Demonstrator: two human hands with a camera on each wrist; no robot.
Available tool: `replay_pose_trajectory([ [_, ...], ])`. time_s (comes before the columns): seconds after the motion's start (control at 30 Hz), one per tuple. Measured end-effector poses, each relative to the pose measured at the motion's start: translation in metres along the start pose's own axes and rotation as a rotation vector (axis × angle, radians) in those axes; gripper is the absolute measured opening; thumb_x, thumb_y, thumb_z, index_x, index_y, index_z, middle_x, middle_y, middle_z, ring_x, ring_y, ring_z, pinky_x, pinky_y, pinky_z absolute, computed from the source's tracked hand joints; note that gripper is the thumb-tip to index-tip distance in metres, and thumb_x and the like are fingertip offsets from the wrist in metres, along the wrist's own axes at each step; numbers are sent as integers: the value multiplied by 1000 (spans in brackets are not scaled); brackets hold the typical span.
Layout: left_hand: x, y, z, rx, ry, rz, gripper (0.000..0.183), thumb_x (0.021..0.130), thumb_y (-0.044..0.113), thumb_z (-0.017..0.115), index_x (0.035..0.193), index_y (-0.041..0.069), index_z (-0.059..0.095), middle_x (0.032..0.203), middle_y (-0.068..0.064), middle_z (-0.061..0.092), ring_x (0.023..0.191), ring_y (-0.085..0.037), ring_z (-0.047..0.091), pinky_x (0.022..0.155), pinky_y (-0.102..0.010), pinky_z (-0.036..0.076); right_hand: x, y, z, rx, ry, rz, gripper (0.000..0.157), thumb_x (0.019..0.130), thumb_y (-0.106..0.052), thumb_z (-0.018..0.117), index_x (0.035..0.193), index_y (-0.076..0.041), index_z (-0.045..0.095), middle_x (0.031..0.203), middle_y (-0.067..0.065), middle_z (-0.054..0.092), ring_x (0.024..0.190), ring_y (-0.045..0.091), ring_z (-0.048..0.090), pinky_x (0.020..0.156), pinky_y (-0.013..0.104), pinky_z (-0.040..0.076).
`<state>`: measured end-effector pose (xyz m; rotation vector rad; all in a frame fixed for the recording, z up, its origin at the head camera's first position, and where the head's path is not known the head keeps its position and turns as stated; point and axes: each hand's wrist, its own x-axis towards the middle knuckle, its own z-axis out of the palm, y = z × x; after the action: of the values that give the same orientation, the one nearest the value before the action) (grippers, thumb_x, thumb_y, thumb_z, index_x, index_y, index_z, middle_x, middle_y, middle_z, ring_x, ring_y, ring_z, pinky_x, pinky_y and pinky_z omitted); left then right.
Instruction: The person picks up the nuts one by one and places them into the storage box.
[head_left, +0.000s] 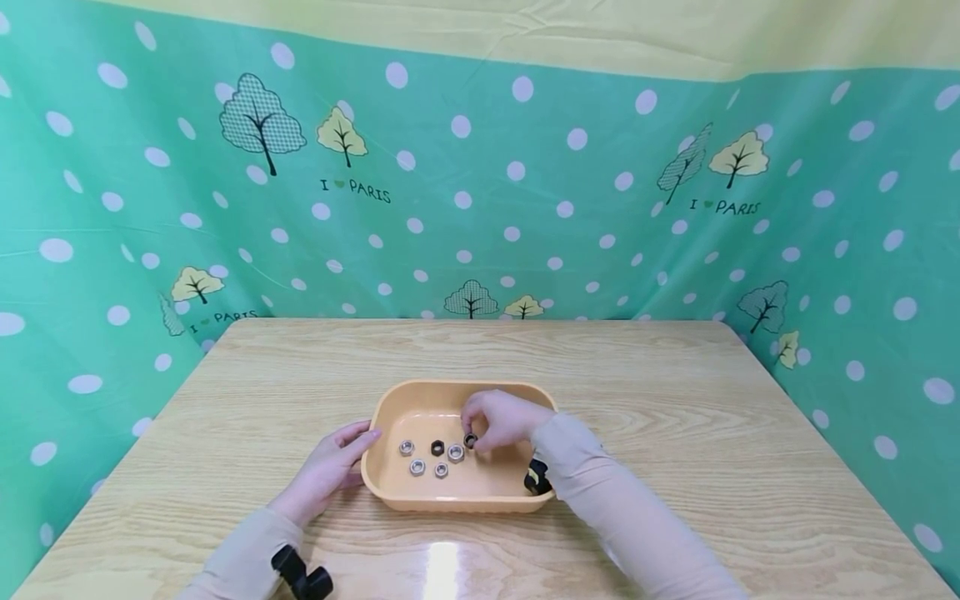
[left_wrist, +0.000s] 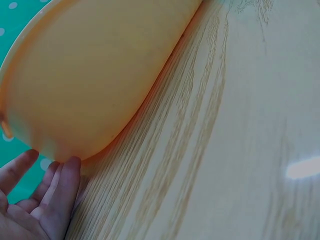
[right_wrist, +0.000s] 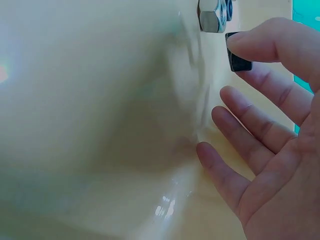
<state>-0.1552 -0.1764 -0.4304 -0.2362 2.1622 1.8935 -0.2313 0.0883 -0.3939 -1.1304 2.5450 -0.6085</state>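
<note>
My right hand [head_left: 510, 418] reaches into a pale orange plastic tray [head_left: 480, 505]. Its thumb and index finger pinch a dark hex nut [right_wrist: 241, 60], while the other fingers stay spread apart. Just left of it on the tray floor lies a larger silver nut [head_left: 455, 452]. Farther left are a black nut [head_left: 437, 447] and several silver nuts, one of them a silver nut [head_left: 407, 447] near the left end. Outside the tray's left end is my left hand [head_left: 330, 464], thumb tip at the rim and fairly straight fingers [left_wrist: 62, 195] against the outer wall.
The tray sits on a light wood-grain table [head_left: 300, 367]. A green dotted curtain [head_left: 465, 167] hangs behind and at both sides. A black wrist mount [head_left: 302, 573] is strapped at the left sleeve; another dark mount [head_left: 537, 477] shows by the right wrist, overlapping the tray's right end.
</note>
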Motion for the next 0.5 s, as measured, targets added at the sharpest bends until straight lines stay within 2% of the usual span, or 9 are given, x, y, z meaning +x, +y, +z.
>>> replay_pose_trajectory([
  [0.27, 0, 0, -1, 10, 6, -8, 62, 97, 36, 52, 141, -3, 36, 142, -30, 39, 105, -20, 62, 83, -33, 58, -1, 0, 0, -31, -11, -17, 16, 67, -4, 75, 76, -12, 64, 97, 0, 61, 94, 15, 54, 90, 26, 46],
  [0.5, 0, -1, -1, -3, 9, -1, 60, 97, 34, 52, 141, -4, 36, 141, -30, 40, 101, -20, 63, 82, -33, 58, 0, -2, 1, -59, -26, 14, 17, 66, -5, 75, 75, -13, 64, 98, -2, 60, 92, 13, 52, 86, 24, 46],
])
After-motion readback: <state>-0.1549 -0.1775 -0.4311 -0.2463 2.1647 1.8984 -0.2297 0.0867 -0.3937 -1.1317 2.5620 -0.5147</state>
